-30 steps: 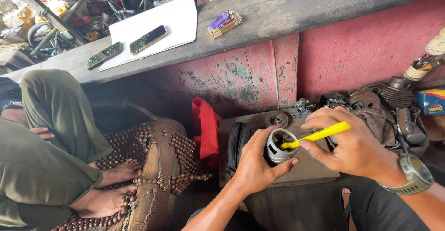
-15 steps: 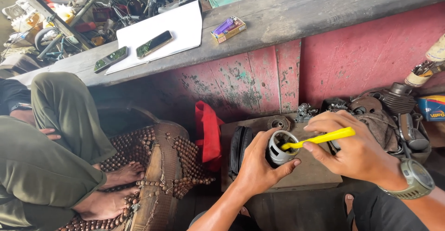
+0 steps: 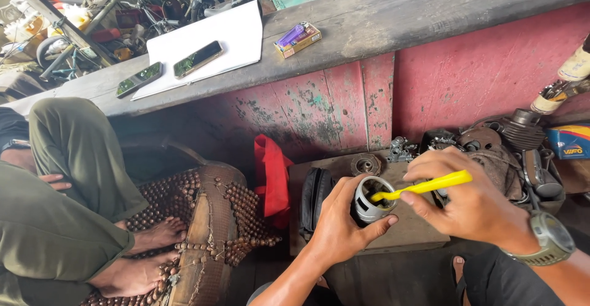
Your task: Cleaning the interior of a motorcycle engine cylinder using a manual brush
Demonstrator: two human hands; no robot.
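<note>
My left hand (image 3: 338,225) grips a short grey metal cylinder, a piston-like part (image 3: 372,200), with its hollow end facing up. My right hand (image 3: 470,203), with a watch on the wrist, holds a yellow brush handle (image 3: 430,186) whose tip reaches into the hollow part. Both hands hover over a low wooden board (image 3: 418,232) in front of a red painted wall.
Greasy engine parts (image 3: 491,143) lie piled at the right. A red cloth (image 3: 273,177) and a black bag (image 3: 313,198) sit left of the board. Another person in green trousers (image 3: 67,183) sits barefoot on a beaded seat (image 3: 215,220). Two phones, paper (image 3: 236,39) and a small box rest on the ledge.
The view has shifted slightly. My hands stay on the cylinder and the brush, and the yellow handle has tilted a little.
</note>
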